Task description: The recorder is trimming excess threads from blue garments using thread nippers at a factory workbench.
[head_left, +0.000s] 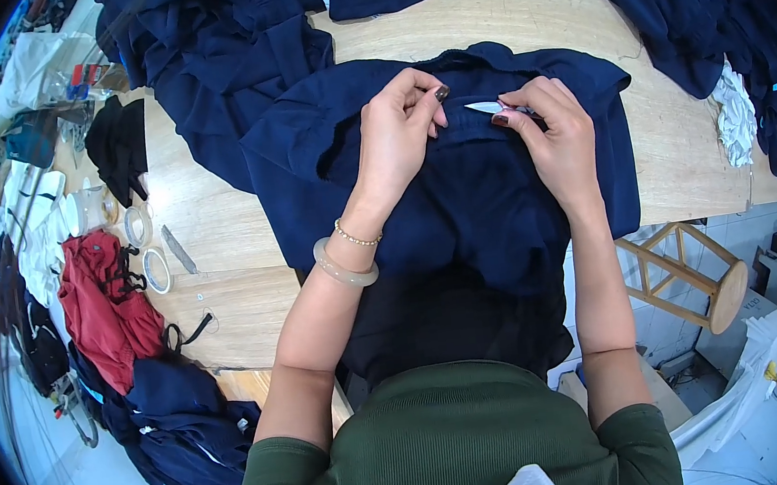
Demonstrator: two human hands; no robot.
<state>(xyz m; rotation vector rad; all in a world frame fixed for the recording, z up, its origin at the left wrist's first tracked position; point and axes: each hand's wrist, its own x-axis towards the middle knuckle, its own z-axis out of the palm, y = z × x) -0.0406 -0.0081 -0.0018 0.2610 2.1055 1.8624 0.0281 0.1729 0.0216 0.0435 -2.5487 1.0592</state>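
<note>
A dark navy garment (499, 201) lies over the table edge in front of me, its gathered waistband (466, 126) under both hands. My right hand (556, 128) is closed around small thread snips (484, 108). Their pointed silver blades stick out to the left, just above the waistband, and the handles are hidden in my fingers. Left of the blade tips, my left hand (400, 131) is closed in a pinch over the garment's upper edge. Whatever is between its fingertips, if anything, is too small to make out.
More navy garments (235, 68) are heaped at the back left, with others (659, 10) at the right. Tape rolls (156, 271), a flat grey blade-like strip (178, 249) and red cloth (104, 308) lie to the left. A wooden stool (728, 296) lies tipped at the right.
</note>
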